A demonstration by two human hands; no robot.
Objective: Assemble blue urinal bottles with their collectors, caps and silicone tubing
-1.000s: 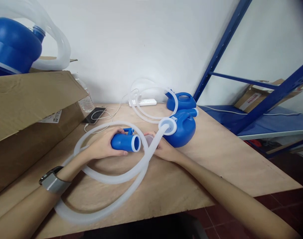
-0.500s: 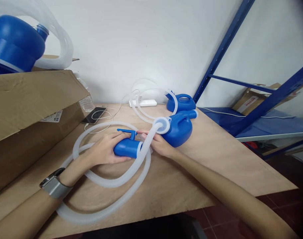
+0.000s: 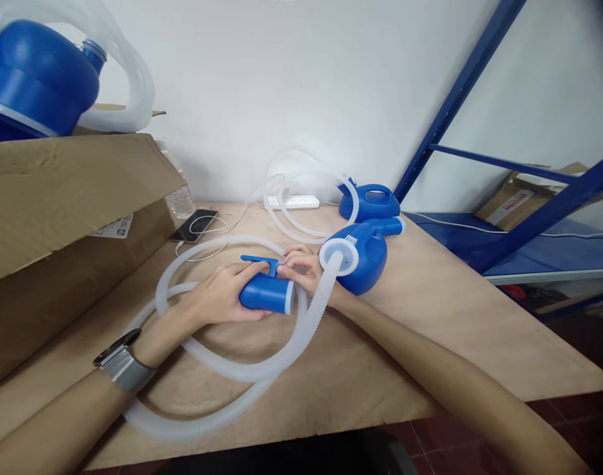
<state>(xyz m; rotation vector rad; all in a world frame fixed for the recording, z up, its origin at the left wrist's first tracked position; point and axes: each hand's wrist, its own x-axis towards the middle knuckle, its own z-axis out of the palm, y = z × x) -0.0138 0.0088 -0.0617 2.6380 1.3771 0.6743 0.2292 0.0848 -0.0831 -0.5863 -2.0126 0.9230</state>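
Note:
My left hand [image 3: 227, 293] is wrapped round a blue tubular urinal mouthpiece [image 3: 266, 293] with a white rim, a finger lying along its blue hook-shaped clip [image 3: 256, 260]. My right hand [image 3: 305, 270] is closed at the clip's near end, the thumb pressed against it; what lies behind its fingers is partly hidden. A translucent corrugated hose [image 3: 227, 366] loops over the table under my left forearm. Its end runs into the white cap [image 3: 348, 257] of a blue urinal bottle [image 3: 368, 260] lying just right of my right hand.
Another blue bottle [image 3: 371, 203] with a coiled hose stands by the wall, near a white power strip [image 3: 294, 202]. A phone [image 3: 197, 225] with a cable lies left of it. A cardboard box [image 3: 84, 178] bearing another blue bottle [image 3: 49, 76] fills the left; blue shelving [image 3: 479, 251] stands right.
The hose by the bottle cap has swung down and right, off the mouthpiece's rim. My right hand has curled its fingers and brought its thumb to the clip. The view has shifted slightly.

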